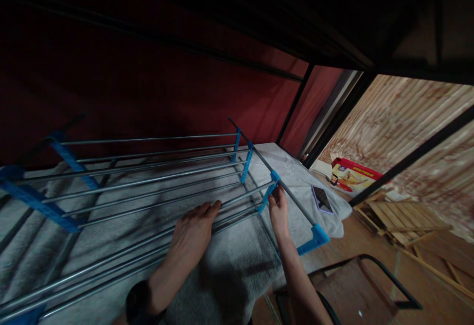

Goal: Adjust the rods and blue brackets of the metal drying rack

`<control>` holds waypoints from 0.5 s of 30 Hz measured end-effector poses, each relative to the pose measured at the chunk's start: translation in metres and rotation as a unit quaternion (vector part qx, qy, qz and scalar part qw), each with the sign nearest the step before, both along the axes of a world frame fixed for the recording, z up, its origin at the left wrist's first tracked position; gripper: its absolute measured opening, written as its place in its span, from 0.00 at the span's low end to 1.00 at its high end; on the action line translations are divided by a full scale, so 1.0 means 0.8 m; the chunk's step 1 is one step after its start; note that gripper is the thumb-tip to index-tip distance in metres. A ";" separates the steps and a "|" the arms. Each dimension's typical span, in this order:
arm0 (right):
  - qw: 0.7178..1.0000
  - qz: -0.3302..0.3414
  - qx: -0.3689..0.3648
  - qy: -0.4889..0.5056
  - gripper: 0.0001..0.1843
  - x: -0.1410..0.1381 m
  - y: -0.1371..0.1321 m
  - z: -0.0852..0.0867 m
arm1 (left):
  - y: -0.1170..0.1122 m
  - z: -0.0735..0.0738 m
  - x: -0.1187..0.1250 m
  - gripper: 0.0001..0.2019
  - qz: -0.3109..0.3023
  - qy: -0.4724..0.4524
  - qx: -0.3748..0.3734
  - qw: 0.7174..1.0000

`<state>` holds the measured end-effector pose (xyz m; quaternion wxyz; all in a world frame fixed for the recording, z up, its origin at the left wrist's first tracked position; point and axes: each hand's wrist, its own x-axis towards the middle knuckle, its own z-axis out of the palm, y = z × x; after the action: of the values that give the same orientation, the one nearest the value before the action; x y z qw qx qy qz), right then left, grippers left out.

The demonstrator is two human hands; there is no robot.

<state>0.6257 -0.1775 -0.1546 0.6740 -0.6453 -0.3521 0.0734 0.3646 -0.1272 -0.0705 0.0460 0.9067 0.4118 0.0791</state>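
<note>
A rack of grey metal tubes [148, 182] with blue plastic brackets lies on a grey blanket [229, 261]. My left hand [194, 228], with a dark band at the wrist, is closed over a metal tube [240, 199] in the near row; its fingertips are partly hidden. At the right end of that row, my right hand [279, 211] grips a blue bracket [268, 194] where the tubes meet it. Another blue bracket [314, 240] sits at the near end of the side bar, with no tubes in it. Farther blue brackets [246, 163] hold the back tubes.
A phone [322, 200] lies on the blanket to the right. Beyond it are a red and yellow box [353, 174] and a folded wooden piece [411, 219]. A chair [355, 290] stands at lower right. Dark metal frame bars [340, 117] surround the bed, with a red wall behind.
</note>
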 end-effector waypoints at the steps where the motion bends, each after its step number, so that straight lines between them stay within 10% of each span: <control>1: 1.000 -0.005 -0.001 0.003 0.34 0.000 0.001 0.001 | 0.001 0.001 0.000 0.27 -0.001 0.001 0.001 1.000; 15: 0.996 -0.027 -0.073 -0.033 0.29 0.009 -0.021 0.010 | -0.011 0.016 0.004 0.19 -0.052 -0.079 0.036 0.995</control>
<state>0.6331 -0.1942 -0.1468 0.6145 -0.7042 -0.3506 0.0591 0.3674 -0.1360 -0.0573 0.0501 0.9189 0.3559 0.1630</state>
